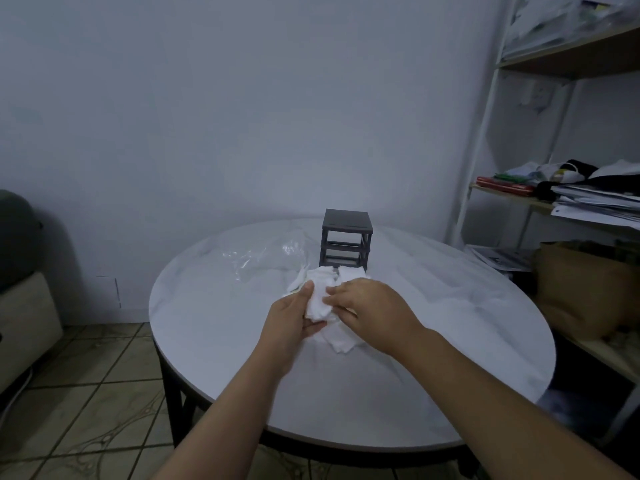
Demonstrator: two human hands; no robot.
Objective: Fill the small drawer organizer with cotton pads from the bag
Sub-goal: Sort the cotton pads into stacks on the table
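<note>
A small dark grey drawer organizer [347, 239] stands upright at the far middle of the round white table [433, 358]; its frame looks open at the front. A heap of white cotton pads [341, 274] lies just in front of it. My left hand [294, 318] grips a stack of cotton pads [317, 304] between thumb and fingers. My right hand [367, 308] pinches the same stack from the right, fingers curled over pads beneath it. A crumpled clear plastic bag [263, 258] lies flat to the left of the organizer.
A white metal shelf unit [485, 133] with papers, books and clutter stands to the right of the table. A brown paper bag [585, 289] sits low beside it. A sofa edge [24, 320] is at the far left, above a tiled floor.
</note>
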